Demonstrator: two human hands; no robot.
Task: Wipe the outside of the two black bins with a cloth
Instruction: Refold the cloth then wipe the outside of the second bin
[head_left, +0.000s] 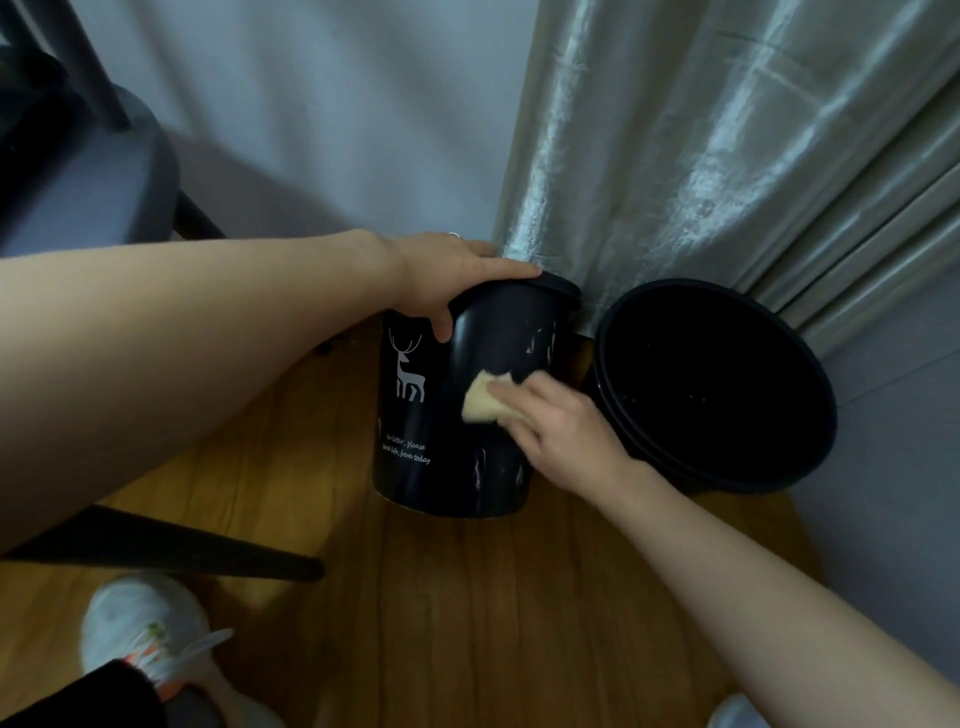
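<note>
Bins: two black ones on wooden floor (467, 597), near curtain (727, 156), just beside each other.

Progress, my judgement: task in first half. Deer-print bin (447, 415) under wiping now; white streaks remain on its side. Wide bin (675, 457) at right not touched at this moment; whether already wiped, cannot tell.

Hands: left hand (457, 275) grips top rim of deer-print bin, thumb curled over its side. Right hand (561, 421) presses yellow cloth (483, 402) flat on its wall, fingers mostly straight.

Contents: wide bin open, inside dark, looks empty except few small specks. Deer-print bin's inside not visible.
</note>
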